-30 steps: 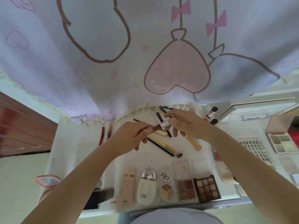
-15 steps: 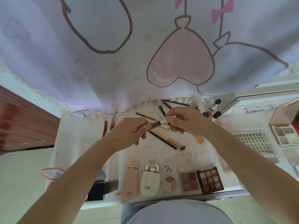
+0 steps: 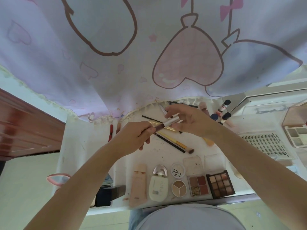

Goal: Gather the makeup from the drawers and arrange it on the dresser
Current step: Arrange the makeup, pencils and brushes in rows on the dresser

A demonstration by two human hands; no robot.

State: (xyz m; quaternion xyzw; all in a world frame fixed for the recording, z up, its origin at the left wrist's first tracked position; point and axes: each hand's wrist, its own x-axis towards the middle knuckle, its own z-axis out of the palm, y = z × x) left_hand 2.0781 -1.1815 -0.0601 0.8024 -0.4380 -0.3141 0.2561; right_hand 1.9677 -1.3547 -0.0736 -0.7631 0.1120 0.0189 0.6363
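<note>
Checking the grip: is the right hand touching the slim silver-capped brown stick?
Touching. The head view shows the right hand pinching the stick's silver end between fingers and thumb.

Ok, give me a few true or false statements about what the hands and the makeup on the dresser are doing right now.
1. Both hands grip one slim makeup stick. True: left hand on the dark end, right hand on the silver end.
2. The nine-pan eyeshadow palette is closed. False: it lies open.
3. The yellow-handled brush lies on the dresser. True.
4. The round three-section compact sits in the right hand. False: it lies near the dresser's front edge.
</note>
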